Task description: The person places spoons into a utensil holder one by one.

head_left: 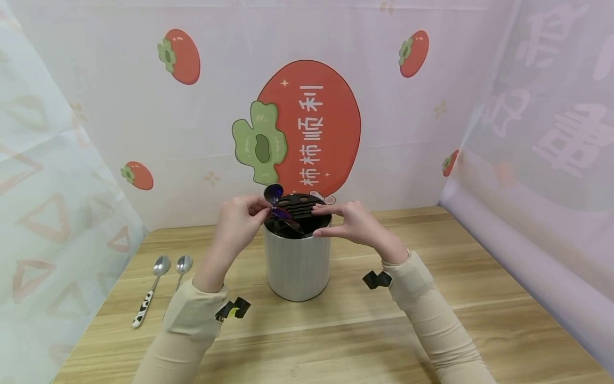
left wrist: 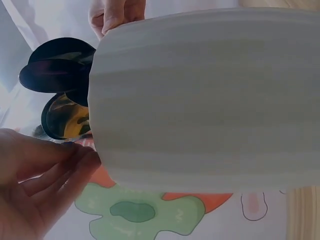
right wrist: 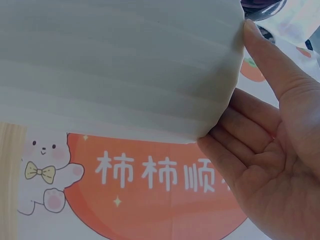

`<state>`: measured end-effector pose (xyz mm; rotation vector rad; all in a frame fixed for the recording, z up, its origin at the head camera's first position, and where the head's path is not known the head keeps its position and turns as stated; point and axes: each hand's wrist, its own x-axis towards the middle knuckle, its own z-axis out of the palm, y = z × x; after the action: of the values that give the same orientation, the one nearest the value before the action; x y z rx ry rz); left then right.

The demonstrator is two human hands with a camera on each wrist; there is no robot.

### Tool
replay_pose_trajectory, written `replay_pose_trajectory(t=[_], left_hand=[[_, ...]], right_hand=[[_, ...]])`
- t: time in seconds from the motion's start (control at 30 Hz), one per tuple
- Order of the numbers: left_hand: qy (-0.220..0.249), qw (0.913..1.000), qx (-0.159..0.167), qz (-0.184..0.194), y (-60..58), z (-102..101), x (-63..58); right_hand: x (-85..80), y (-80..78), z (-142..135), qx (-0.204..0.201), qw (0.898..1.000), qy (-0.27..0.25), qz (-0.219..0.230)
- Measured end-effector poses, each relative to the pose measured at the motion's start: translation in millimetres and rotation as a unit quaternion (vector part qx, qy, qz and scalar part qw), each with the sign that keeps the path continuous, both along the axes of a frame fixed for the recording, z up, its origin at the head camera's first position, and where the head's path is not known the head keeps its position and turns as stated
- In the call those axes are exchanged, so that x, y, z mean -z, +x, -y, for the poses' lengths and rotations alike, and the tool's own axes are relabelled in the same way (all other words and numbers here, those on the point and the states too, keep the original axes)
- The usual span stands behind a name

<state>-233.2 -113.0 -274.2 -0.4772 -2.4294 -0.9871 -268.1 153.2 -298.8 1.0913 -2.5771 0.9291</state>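
A ribbed white utensil holder [head_left: 298, 266] with a black slotted top [head_left: 302, 205] stands upright on the table. Several dark, shiny spoons [head_left: 283, 213] show their bowls above its rim, left of the slots. At the rim's left side my left hand [head_left: 242, 218] pinches one dark spoon [head_left: 273, 193] below its bowl; the handle is hidden. On the right my right hand [head_left: 355, 224] rests at the rim, thumb toward the near edge, fingers stretched over the top. In the right wrist view, the thumb and fingers of the right hand [right wrist: 270, 135] touch the rim.
Two metal spoons lie on the wooden table [head_left: 384, 330] at the left: one with a black-and-white patterned handle [head_left: 145, 306], another spoon [head_left: 184, 265] partly behind my left sleeve. A printed cloth [head_left: 216, 106] with persimmons hangs behind and along the sides.
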Motion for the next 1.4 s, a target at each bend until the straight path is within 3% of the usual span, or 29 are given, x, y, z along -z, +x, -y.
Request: replay_pose_trajectory(t=[0.13,0.27,0.5,0.73,1.4], left_hand=[[0.010,0.9999,0.003,-0.007,-0.5,5.5,4.2],[0.013,0.9993,-0.019,-0.029,-1.1,13.3,10.5],[0.026,0.9987,-0.040,-0.020,-2.1,26.0,26.1],[0.033,0.9969,-0.060,-0.040,-4.0,34.3,40.3],[0.006,0.9929,-0.112,-0.039,-10.4,56.6,78.0]], right_hand=[[0.2,0.4,0.5,0.000,1.000,0.000,-0.003],[0.1,1.0,0.5,-0.001,1.000,-0.002,-0.003],[-0.6,1.1,0.0,-0.002,1.000,-0.002,0.000],[-0.4,0.2,-0.2,-0.004,1.000,-0.007,-0.004],[-0.6,-0.3,-0.8,-0.002,1.000,-0.001,0.002]])
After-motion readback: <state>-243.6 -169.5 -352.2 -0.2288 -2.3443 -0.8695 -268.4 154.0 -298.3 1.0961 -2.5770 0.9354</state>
